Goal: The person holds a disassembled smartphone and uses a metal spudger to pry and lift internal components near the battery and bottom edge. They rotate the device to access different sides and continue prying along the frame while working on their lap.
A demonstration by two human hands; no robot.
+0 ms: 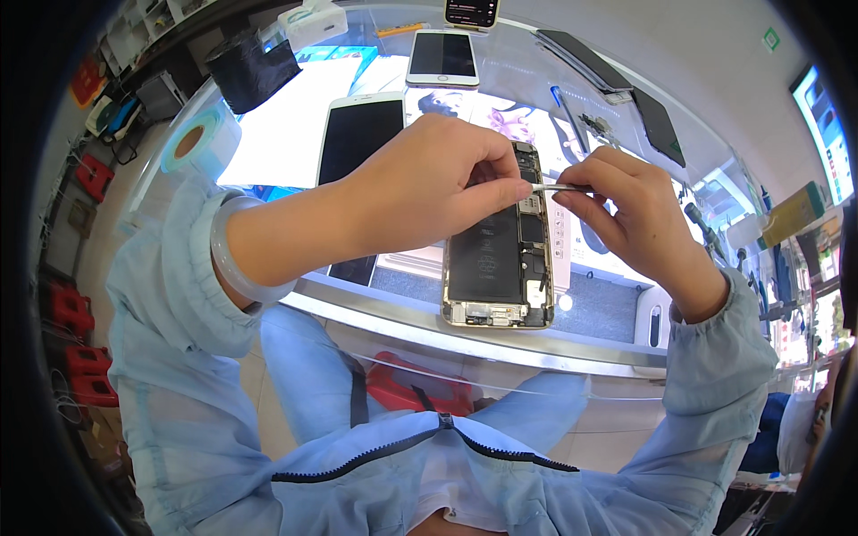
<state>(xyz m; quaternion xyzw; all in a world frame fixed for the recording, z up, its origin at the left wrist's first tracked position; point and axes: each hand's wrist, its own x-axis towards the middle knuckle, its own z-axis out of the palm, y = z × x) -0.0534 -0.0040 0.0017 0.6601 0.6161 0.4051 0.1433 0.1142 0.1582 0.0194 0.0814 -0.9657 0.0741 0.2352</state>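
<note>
An opened smartphone [487, 255] lies on the glass counter in front of me, its dark battery and inner parts exposed. Over its upper part, my left hand [429, 183] is closed in a pinch, thumb and forefinger meeting a small whitish tip. What exactly they grip is too small to make out. My right hand [630, 201], at the phone's right side, pinches a slim metal tool [565, 188] pointing left at my left fingertips. Behind my left wrist lies a white-framed phone [362, 134], partly covered by that forearm.
Farther back rest another white phone [443, 55] and dark phone screens [657, 125]. A tape roll [192, 141] and a black bag-like bundle [250, 70] stand at the left. At the right is a bottle with yellowish liquid [791, 217]. The counter's metal edge [402, 322] runs before me.
</note>
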